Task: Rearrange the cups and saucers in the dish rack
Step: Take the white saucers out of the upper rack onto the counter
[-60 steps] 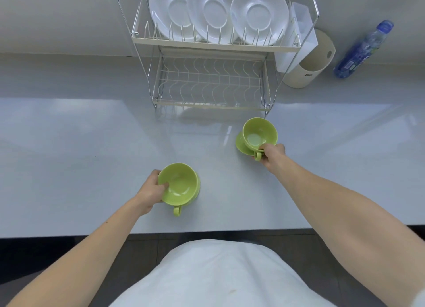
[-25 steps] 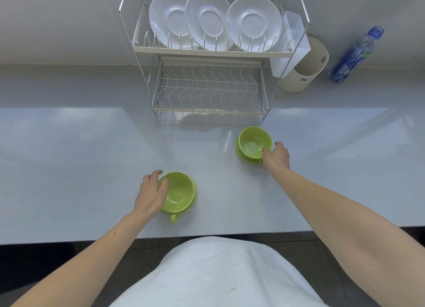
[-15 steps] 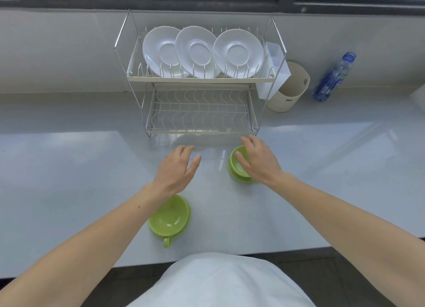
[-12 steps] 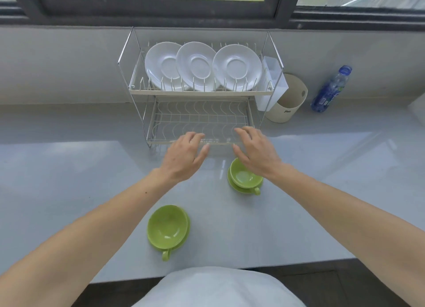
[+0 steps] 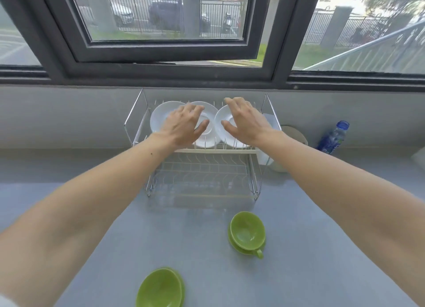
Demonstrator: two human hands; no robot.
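A two-tier wire dish rack (image 5: 250, 187) stands at the back of the counter. Three white saucers stand upright in its top tier: left saucer (image 5: 159, 118), middle saucer (image 5: 208, 136), right saucer (image 5: 222, 120). My left hand (image 5: 184, 125) is open in front of the left and middle saucers. My right hand (image 5: 245, 122) is open in front of the right saucer. Neither hand holds anything. Two green cups on green saucers sit on the counter: one at front centre (image 5: 161, 288), one to the right (image 5: 247, 234). The rack's lower tier holds nothing.
A white utensil holder (image 5: 268, 154) hangs on the rack's right side, with a beige container (image 5: 296, 134) behind it. A blue bottle (image 5: 333, 136) stands by the wall at right. A dark-framed window (image 5: 161, 53) runs above the grey counter (image 5: 69, 168).
Both hands let go of the green cups on the counter and rose to the white saucers in the rack's top tier. The camera tilted up, showing the window.
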